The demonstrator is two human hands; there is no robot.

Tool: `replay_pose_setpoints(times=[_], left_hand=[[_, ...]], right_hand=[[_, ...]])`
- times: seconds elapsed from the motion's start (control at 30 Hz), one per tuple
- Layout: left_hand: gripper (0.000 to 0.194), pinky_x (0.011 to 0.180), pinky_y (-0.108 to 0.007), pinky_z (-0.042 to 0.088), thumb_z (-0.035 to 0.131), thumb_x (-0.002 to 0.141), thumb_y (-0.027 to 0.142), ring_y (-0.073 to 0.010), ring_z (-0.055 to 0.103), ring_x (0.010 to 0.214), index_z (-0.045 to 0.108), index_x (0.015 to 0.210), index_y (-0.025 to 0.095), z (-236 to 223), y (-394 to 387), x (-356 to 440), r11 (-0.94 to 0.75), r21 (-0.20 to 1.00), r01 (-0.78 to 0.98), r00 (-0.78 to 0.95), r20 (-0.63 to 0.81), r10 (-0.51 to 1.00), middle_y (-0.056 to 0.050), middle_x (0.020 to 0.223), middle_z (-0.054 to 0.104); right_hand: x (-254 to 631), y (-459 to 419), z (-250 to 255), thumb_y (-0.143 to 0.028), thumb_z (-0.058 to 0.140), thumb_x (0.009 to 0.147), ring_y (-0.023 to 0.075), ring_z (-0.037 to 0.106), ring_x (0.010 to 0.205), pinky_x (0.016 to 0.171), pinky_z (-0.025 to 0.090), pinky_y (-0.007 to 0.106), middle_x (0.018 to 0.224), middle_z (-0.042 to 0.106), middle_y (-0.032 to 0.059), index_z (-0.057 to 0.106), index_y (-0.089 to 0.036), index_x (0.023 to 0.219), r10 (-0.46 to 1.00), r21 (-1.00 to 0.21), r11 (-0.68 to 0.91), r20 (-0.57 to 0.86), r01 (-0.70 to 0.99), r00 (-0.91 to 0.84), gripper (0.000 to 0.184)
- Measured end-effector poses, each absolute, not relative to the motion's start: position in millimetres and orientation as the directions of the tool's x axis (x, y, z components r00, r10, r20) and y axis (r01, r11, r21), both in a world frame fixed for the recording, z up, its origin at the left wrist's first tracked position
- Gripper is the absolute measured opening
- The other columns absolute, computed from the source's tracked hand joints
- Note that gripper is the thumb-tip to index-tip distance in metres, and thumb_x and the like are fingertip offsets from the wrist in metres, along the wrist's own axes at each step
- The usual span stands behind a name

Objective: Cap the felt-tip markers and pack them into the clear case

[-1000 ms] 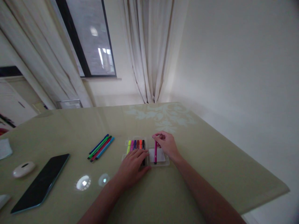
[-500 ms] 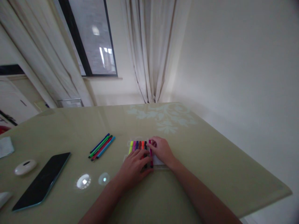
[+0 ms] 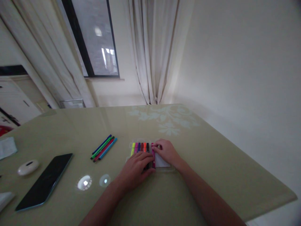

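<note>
A clear plastic marker case (image 3: 164, 169) lies on the table, with several capped markers (image 3: 142, 146) side by side in its left part: yellow, pink, dark blue, dark red, orange and black. To the right of the black one is a magenta marker (image 3: 153, 160), parallel to the row. My right hand (image 3: 167, 151) pinches its far end between thumb and fingertips. My left hand (image 3: 136, 166) lies across the near half of the row, fingers stretched and thumb apart, the fingertips at the magenta marker's near part. It hides the near ends of the other markers.
Left of the case lies a loose bundle of markers (image 3: 103, 148) in blue, green, red and light blue. Further left are a dark phone or tablet (image 3: 44, 182), a white oval object (image 3: 28, 167) and a folded tissue (image 3: 7, 147). A wall (image 3: 235, 78) runs along the table's right side.
The magenta marker sits slightly lower against the case, with my hands still at it. My right hand has shifted slightly right, uncovering more of the case's pale bottom. The view has moved a little.
</note>
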State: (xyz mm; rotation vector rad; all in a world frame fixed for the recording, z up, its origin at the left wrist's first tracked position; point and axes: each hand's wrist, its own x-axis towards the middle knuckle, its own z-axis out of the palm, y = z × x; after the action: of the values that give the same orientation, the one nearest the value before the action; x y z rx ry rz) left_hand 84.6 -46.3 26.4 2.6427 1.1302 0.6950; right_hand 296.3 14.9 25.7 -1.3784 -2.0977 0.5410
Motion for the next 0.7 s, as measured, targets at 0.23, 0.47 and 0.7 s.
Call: replay_pose_setpoints(times=[0.23,0.47,0.7], left_hand=[[0.029,0.089,-0.043,0.051,0.044,0.101,0.029,-0.0309,0.063,0.105,0.068,0.112,0.018,42,-23,12,0.116,0.071,0.991,-0.133,0.304,0.943,-0.013,0.112,0.069],[0.028,0.088,-0.041,0.05,0.047,0.099,0.037,-0.0317,0.063,0.109,0.066,0.108,0.018,31,-18,-9,0.231,0.026,0.973,-0.231,0.171,0.958,-0.014,0.114,0.068],[0.021,0.092,-0.04,0.048,0.046,0.098,0.031,-0.0298,0.065,0.104,0.062,0.094,0.018,25,-15,15,-0.041,0.277,0.96,-0.016,0.2,0.98,-0.013,0.102,0.07]], right_hand=[[300,17,29,-0.024,0.065,0.094,0.0157,0.06,0.07,0.068,0.043,0.027,0.081,0.074,0.0044,0.078,-0.018,0.089,0.925,-0.689,0.368,0.342,0.624,-0.167,0.016],[301,18,27,-0.024,0.063,0.093,0.016,0.06,0.069,0.068,0.042,0.028,0.08,0.073,0.0048,0.077,-0.018,0.087,0.918,-0.678,0.383,0.352,0.627,-0.181,0.016],[296,14,30,-0.027,0.062,0.094,0.0163,0.06,0.07,0.069,0.043,0.03,0.08,0.073,0.0047,0.077,-0.019,0.086,0.91,-0.693,0.407,0.366,0.595,-0.196,0.019]])
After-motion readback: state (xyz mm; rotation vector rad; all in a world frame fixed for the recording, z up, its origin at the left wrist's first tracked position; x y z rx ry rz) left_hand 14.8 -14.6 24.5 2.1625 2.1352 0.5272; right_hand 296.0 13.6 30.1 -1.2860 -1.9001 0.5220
